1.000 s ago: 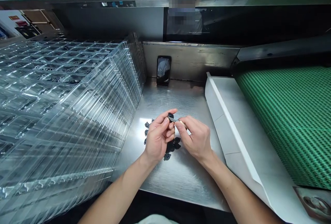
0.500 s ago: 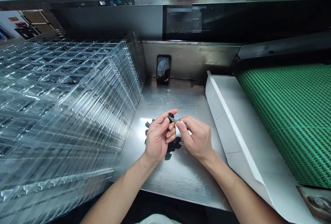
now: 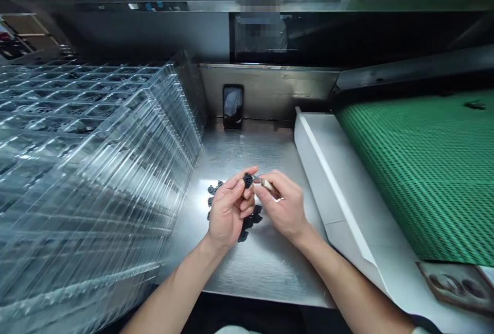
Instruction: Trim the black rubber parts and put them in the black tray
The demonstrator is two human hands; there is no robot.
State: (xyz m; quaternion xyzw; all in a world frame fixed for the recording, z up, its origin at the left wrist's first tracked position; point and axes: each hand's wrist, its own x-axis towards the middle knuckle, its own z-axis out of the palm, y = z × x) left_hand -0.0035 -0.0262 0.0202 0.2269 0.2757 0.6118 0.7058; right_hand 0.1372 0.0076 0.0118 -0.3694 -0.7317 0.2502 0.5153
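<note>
Centre frame, fingers of the left hand (image 3: 230,209) pinch a black moulded part (image 3: 248,180) above the steel counter (image 3: 247,267), within reach of the right hand (image 3: 283,205) pinching a small knife (image 3: 263,182)

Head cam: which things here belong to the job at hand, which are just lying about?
Job:
left hand holding black moulded part
right hand holding small knife
loose black parts

Lying about:
clear plastic trays
phone
green conveyor belt

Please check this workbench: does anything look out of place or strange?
One dark piece lies alone on the far part of the green belt. It looks stray, because the other small black parts lie together on the steel bench.
</note>
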